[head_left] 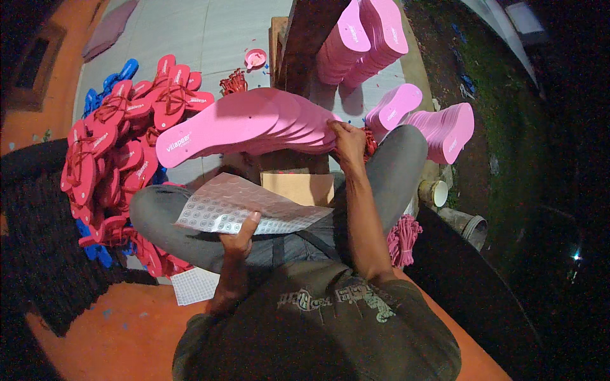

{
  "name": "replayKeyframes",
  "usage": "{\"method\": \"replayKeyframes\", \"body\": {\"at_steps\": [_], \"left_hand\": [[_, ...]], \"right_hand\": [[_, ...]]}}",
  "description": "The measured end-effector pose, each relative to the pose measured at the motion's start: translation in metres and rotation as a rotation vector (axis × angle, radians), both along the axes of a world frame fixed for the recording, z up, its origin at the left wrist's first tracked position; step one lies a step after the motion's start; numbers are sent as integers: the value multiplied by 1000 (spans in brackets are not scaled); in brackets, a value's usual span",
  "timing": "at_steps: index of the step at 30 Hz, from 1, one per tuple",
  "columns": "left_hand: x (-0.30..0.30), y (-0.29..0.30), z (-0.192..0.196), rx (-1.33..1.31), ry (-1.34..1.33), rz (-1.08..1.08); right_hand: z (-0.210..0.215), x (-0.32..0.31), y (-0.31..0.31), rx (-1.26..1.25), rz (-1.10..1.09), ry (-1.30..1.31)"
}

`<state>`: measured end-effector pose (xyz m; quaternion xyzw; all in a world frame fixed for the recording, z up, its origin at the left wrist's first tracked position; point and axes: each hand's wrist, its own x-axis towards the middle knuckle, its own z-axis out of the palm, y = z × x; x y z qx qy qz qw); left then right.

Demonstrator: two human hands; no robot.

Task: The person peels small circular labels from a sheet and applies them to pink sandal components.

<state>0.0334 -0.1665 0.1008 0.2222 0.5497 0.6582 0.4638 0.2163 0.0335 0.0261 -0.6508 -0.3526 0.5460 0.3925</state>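
Observation:
Across the wooden block before my knees, a fanned stack of pink flip-flop soles [260,117] lies with its top sole pointing left. My right hand [348,143] is closed on the right end of this stack, its thumb and fingers at the soles' edge. Over my lap, my left hand [240,238] grips the near edge of a sheet of round stickers [244,202], with the thumb on top. This sheet is bent and rests partly on my left leg. It stays apart from the soles.
Finished red flip-flops [117,149] are heaped at left, with blue ones [117,79] beside them. More pink sole stacks [394,108] stand at right, near a wooden post [305,47]. Pink straps [405,240], a pink dish [255,58] and another sticker sheet [194,286] lie around me.

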Motion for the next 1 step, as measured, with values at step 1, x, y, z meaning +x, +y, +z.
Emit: {"method": "replayKeyframes", "body": {"at_steps": [1], "left_hand": [[-1, 0, -4, 19, 0, 3]], "right_hand": [[-1, 0, 0, -8, -5, 8]]}}
